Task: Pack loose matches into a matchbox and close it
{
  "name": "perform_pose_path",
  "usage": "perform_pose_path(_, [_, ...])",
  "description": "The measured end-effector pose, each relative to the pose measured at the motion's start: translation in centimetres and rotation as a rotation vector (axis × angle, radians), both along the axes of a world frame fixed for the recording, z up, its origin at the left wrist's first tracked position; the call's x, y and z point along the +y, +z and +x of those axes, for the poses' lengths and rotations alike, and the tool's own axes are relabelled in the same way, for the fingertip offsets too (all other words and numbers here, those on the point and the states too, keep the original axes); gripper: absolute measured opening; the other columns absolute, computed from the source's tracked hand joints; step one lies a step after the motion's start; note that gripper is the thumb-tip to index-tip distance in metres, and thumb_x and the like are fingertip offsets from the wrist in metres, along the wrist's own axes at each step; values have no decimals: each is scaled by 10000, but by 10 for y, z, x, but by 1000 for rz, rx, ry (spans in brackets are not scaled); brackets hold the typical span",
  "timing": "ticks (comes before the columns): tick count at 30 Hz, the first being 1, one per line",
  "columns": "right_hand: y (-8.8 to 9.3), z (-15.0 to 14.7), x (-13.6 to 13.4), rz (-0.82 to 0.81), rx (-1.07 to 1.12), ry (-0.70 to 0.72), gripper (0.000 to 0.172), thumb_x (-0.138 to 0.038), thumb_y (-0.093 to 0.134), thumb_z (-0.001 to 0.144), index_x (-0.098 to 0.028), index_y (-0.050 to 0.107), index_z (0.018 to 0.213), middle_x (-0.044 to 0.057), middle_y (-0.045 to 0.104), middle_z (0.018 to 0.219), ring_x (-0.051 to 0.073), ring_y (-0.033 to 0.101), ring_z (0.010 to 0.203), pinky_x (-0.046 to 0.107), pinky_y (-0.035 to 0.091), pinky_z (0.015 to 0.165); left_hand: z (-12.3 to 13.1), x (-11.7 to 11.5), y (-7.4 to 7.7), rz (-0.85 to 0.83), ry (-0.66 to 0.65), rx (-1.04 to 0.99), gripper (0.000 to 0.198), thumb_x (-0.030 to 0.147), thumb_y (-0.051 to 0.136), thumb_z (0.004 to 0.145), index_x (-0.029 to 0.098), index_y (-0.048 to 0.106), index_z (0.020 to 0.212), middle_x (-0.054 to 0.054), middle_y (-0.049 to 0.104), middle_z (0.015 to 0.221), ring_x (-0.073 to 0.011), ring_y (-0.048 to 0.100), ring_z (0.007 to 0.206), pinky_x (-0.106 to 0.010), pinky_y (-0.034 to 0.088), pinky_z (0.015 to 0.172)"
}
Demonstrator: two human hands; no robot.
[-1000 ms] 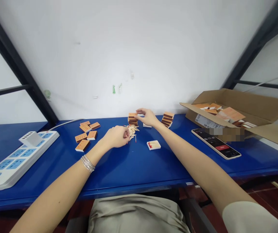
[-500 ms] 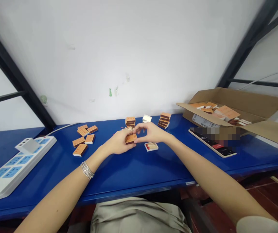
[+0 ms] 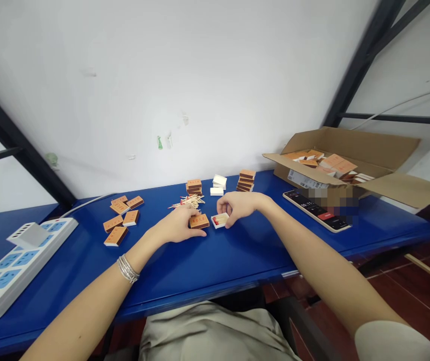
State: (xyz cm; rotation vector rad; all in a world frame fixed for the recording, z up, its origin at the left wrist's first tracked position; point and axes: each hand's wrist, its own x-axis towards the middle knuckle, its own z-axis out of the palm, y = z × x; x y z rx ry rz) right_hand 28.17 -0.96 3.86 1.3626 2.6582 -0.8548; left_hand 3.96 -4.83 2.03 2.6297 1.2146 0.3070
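My left hand [image 3: 175,224] grips an orange matchbox sleeve [image 3: 200,221] with dark sides, thumb along its near side and fingers at its far side. Just right of it, my right hand [image 3: 240,205] pinches a white matchbox tray [image 3: 220,220] by its right part. Red-headed matches lie inside that tray, and its left end points at the sleeve with a small gap between. Behind my left hand is a loose heap of matches [image 3: 190,201].
Stacked matchboxes [image 3: 194,186] and white trays [image 3: 219,183] stand at the back, with another matchbox stack [image 3: 246,180] to the right. Several matchboxes [image 3: 116,235] lie left, near a power strip [image 3: 23,265]. A phone [image 3: 314,210] and an open carton [image 3: 373,155] occupy the right.
My right hand has left the sleeve and taken hold of the match-filled tray, bringing it close to the sleeve. My left hand keeps the sleeve. The view has shifted slightly right.
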Motion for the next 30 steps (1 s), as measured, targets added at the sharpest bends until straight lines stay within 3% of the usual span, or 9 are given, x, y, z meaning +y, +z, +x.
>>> perform_pose_path(8, [2, -4, -4, 33, 192, 14, 446, -425, 832, 545, -187, 646, 874, -4, 669, 730, 163, 621, 697, 271, 463, 627, 1, 2, -1, 39, -4, -51, 444, 512, 764, 709, 165, 688, 975, -98, 608, 986, -247, 573, 891, -368, 468, 789])
perform_pose_path(14, [2, -2, -3, -19, 319, -4, 465, -424, 827, 568, -159, 664, 913, 2, 676, 705, 158, 630, 677, 265, 459, 611, 0, 3, -1, 34, -9, -43, 482, 545, 739, 729, 172, 698, 1032, -91, 610, 969, -245, 578, 887, -374, 463, 809])
perform_pose_path(21, [5, 2, -2, 51, 440, -25, 491, -463, 774, 653, -144, 694, 1018, 14, 683, 730, 143, 610, 662, 276, 459, 635, -7, 8, 2, 112, 40, -102, 495, 536, 702, 768, 226, 682, 1153, -66, 569, 939, -232, 573, 882, -356, 461, 807])
perform_pose_path(30, [1, -1, -1, 146, 403, -51, 465, -421, 781, 643, -142, 702, 1007, 25, 698, 744, 163, 638, 691, 283, 466, 643, -8, 11, -4, 158, 88, -194, 575, 435, 768, 744, 189, 596, 1235, -72, 606, 1041, -222, 588, 934, -354, 476, 838])
